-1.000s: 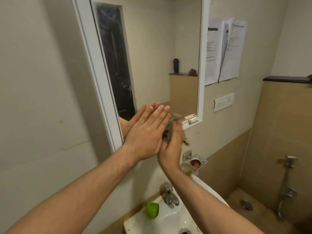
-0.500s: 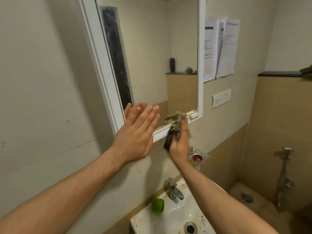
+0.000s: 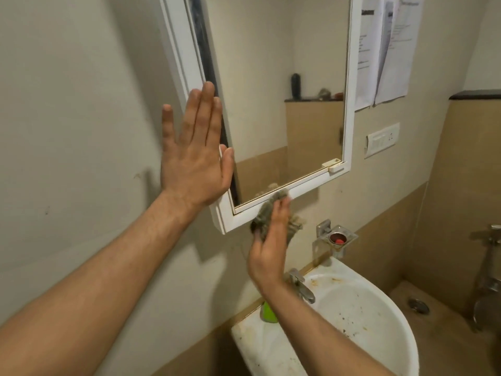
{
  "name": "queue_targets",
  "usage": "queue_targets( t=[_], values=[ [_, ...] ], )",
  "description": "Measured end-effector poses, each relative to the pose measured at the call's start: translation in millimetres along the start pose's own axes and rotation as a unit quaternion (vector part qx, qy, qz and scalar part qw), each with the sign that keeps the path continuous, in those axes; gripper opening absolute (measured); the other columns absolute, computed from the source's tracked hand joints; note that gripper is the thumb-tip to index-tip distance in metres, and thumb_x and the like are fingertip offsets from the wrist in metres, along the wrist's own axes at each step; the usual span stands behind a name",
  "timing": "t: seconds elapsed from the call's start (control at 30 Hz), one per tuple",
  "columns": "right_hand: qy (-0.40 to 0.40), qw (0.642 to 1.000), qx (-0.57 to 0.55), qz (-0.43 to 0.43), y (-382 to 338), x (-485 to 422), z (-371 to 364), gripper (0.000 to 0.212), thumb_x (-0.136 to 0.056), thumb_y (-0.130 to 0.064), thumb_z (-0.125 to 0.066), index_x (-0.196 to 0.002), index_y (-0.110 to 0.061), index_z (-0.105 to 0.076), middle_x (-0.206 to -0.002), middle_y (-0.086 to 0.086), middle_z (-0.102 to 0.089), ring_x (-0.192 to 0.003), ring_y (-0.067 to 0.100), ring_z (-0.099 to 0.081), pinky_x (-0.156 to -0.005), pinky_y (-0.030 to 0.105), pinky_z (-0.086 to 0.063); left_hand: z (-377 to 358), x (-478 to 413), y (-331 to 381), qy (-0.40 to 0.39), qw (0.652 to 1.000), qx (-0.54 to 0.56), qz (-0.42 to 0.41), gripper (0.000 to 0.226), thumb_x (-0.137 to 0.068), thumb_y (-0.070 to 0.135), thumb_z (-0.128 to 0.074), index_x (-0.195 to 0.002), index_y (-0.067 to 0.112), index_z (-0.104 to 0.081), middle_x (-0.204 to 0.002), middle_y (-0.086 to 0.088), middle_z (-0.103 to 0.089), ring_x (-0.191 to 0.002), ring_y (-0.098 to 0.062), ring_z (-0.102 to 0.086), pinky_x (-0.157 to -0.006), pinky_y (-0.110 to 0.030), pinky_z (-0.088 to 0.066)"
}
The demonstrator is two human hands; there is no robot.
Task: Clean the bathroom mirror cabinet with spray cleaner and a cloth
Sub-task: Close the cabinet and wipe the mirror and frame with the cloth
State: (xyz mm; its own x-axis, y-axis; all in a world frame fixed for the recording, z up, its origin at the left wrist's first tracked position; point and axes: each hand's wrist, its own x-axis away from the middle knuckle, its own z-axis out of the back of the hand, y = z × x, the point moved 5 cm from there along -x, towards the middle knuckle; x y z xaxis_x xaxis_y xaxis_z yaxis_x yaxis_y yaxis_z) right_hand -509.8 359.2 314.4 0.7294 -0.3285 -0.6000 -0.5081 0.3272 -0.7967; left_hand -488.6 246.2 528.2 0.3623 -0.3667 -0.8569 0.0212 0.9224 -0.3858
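The white-framed mirror cabinet hangs on the wall above the sink. My left hand is flat with straight fingers, laid over the cabinet's left frame near the lower corner. My right hand presses a grey-green cloth against the bottom frame with straight fingers. The cloth bunches out on both sides of the hand. A green object stands on the sink's back rim, partly hidden by my right forearm. No spray bottle is clearly seen.
A stained white sink with a metal tap sits below. To the right of the cabinet, a soap holder, a switch plate and papers are on the wall. A hose tap and floor drain lie far right.
My left hand slid from the lower mirror glass out to the left frame. My right hand moved the cloth from near the latch leftward along the bottom frame.
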Motion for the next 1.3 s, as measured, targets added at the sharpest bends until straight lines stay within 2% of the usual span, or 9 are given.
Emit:
queue_targets(
  t=[0.07,0.13,0.3,0.47,0.67,0.87,1.0,1.13,1.3],
  values=[
    [-0.105,0.981,0.037,0.157,-15,39,-25,0.077,-0.098,-0.011,-0.043,-0.166,-0.02,-0.009,-0.175,-0.001,0.001,-0.161,0.027,0.002,-0.13,0.049,-0.011,3,-5,-1,0.001,1.0,0.001,0.002,0.081,-0.102,0.043,-0.037,-0.164,0.004,-0.002,-0.174,-0.015,-0.001,-0.16,-0.028,0.001,-0.125,-0.06,0.001],
    [-0.148,0.958,0.078,0.232,-11,42,-24,0.078,-0.096,-0.015,-0.041,-0.166,-0.022,-0.009,-0.175,0.0,-0.001,-0.161,0.029,0.0,-0.128,0.053,-0.015,6,-11,-6,0.009,1.0,-0.001,0.02,0.08,-0.103,0.045,-0.034,-0.164,0.005,-0.002,-0.174,-0.015,-0.002,-0.16,-0.029,-0.001,-0.126,-0.059,0.0],
    [0.013,1.0,0.006,0.021,-16,7,-16,0.074,-0.101,-0.011,-0.043,-0.166,-0.02,-0.009,-0.175,-0.006,0.001,-0.161,0.021,0.004,-0.131,0.046,-0.004,10,-27,-15,0.04,0.997,0.035,0.052,0.083,-0.1,0.043,-0.042,-0.164,0.002,-0.007,-0.173,-0.019,-0.007,-0.16,-0.034,-0.005,-0.129,-0.055,-0.003],
    [-0.105,0.964,0.075,0.233,-35,32,-35,0.088,-0.09,-0.008,-0.048,-0.166,-0.017,-0.005,-0.175,0.007,-0.001,-0.161,0.033,-0.002,-0.13,0.051,-0.008,6,-23,-14,0.055,0.994,0.087,0.041,0.084,-0.098,0.038,-0.047,-0.163,-0.001,-0.01,-0.172,-0.022,-0.009,-0.16,-0.036,-0.006,-0.13,-0.051,-0.008],
    [-0.083,0.948,0.088,0.294,-90,-20,-39,0.082,-0.09,-0.009,-0.047,-0.164,-0.006,-0.012,-0.174,0.012,0.001,-0.161,0.034,-0.002,-0.13,0.053,-0.007,9,-23,-22,0.104,0.967,0.233,-0.006,0.071,-0.101,0.028,-0.047,-0.158,-0.008,-0.025,-0.167,-0.029,-0.02,-0.157,-0.044,-0.014,-0.131,-0.046,-0.011],
    [-0.094,0.935,0.171,0.295,-52,25,-35,0.09,-0.094,-0.017,-0.053,-0.166,-0.014,0.001,-0.174,0.009,0.006,-0.161,0.03,0.0,-0.13,0.047,-0.002,24,-21,-43,0.106,0.94,0.323,-0.033,0.06,-0.103,0.022,-0.047,-0.155,-0.005,-0.037,-0.165,-0.022,-0.033,-0.156,-0.036,-0.026,-0.129,-0.041,-0.022],
    [-0.076,0.946,0.116,0.294,-89,-10,-37,0.078,-0.098,-0.017,-0.047,-0.166,-0.01,-0.008,-0.174,0.009,0.002,-0.161,0.031,-0.001,-0.13,0.049,-0.007,28,-20,-42,0.097,0.93,0.354,-0.027,0.056,-0.103,0.02,-0.045,-0.152,-0.007,-0.04,-0.164,-0.024,-0.032,-0.156,-0.038,-0.028,-0.124,-0.053,-0.031],
    [-0.066,0.954,0.04,0.288,-133,-49,-43,0.08,-0.1,-0.015,-0.048,-0.166,-0.018,-0.003,-0.175,0.004,0.003,-0.161,0.027,0.002,-0.129,0.054,-0.009,26,-19,-38,0.108,0.905,0.411,0.003,0.056,-0.102,0.013,-0.044,-0.153,-0.01,-0.036,-0.165,-0.025,-0.03,-0.157,-0.036,-0.025,-0.127,-0.049,-0.028],
    [-0.036,0.932,0.007,0.362,-173,-113,-31,0.062,-0.106,-0.034,-0.031,-0.164,-0.014,-0.019,-0.174,0.005,-0.009,-0.161,0.026,-0.007,-0.129,0.054,-0.012,23,-23,-30,0.129,0.852,0.507,0.019,0.059,-0.1,0.01,-0.044,-0.152,-0.014,-0.031,-0.167,-0.027,-0.023,-0.158,-0.036,-0.02,-0.127,-0.053,-0.023]
  ],
)
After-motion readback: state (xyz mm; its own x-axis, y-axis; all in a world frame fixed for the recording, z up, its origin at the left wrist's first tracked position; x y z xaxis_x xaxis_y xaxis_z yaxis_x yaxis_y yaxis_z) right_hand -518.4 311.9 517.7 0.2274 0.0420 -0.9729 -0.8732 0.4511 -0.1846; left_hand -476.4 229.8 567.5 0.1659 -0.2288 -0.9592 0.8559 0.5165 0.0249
